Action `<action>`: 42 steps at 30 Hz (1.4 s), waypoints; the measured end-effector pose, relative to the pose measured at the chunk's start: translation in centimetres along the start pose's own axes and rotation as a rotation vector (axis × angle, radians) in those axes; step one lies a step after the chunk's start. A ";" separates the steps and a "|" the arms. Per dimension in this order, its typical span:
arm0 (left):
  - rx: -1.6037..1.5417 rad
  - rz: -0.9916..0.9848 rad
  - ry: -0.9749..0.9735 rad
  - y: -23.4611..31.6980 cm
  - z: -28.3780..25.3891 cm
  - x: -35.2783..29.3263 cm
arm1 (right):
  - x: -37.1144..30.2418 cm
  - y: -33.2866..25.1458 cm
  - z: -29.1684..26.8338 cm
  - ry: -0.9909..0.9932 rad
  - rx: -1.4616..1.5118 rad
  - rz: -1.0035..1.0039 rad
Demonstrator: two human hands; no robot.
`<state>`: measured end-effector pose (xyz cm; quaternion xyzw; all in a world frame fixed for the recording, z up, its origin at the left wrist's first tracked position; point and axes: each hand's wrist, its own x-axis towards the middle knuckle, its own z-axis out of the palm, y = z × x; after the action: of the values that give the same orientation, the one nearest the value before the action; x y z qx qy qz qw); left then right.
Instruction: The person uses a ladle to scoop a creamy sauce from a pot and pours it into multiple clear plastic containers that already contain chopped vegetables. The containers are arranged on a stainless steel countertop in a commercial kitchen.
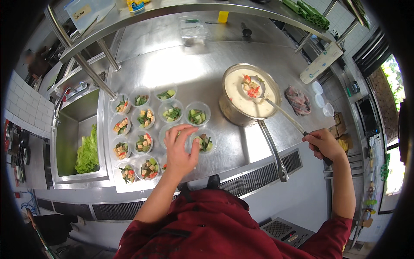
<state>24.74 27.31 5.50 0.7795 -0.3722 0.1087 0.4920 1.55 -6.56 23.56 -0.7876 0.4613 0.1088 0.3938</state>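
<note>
My right hand (324,146) is closed around the dark handle of a ladle (286,114). The ladle's bowl rests in a metal saucepan (228,110) of creamy white liquid (241,101), with red and pale chunks (252,87) in the bowl. Over the nearest cups is my left hand (182,149), thumb and fingers apart and curved. Its thumb is close to a clear plastic cup of chopped vegetables (204,141); I cannot tell whether they touch. Several similar cups (143,117) stand in rows to the left, some with pale cubes and red pieces, and my hand partly hides a few.
A sink (64,142) with lettuce (88,149) lies at the left. Toward the pan's right are a bag of dark reddish food (297,100) and small white cups (319,100). The saucepan's long handle (272,151) sticks out over the counter's front edge. A steel shelf (172,14) crosses above.
</note>
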 end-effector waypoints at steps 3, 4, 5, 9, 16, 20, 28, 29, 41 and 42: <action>0.012 -0.009 0.004 -0.3 -0.2 -0.1 | -0.8 0.3 0.4 -0.002 -0.027 -0.022; 0.014 -0.010 0.006 -0.4 -0.2 -0.1 | -1.0 0.4 0.7 0.009 -0.060 -0.038; 0.014 -0.007 0.006 -0.5 -0.2 0.0 | -1.2 0.5 1.0 0.017 -0.092 -0.038; 0.006 -0.008 0.008 -0.6 -0.2 0.1 | -1.9 0.7 2.0 0.053 -0.154 -0.040; 0.015 -0.007 0.015 -1.1 -0.2 0.2 | -3.4 0.6 2.9 0.110 -0.216 -0.047; 0.016 -0.022 0.007 -1.0 -0.3 0.2 | -4.3 0.9 3.7 0.130 -0.239 -0.082; 0.031 -0.018 -0.002 -1.2 -0.5 0.2 | -5.4 1.8 6.2 0.227 -0.333 -0.231; 0.034 -0.016 -0.003 -1.2 -0.5 0.2 | -5.3 2.0 6.2 0.223 -0.311 -0.222; 0.149 -0.057 0.147 -4.6 -3.4 1.2 | -5.3 2.4 6.5 0.174 -0.153 -0.122; 0.169 -0.087 0.170 -5.5 -4.0 1.1 | -5.2 2.5 6.6 0.170 -0.107 -0.093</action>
<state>30.07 31.54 4.25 0.8215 -0.2846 0.1837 0.4586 -2.08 0.92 20.67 -0.8344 0.4497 0.0476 0.3151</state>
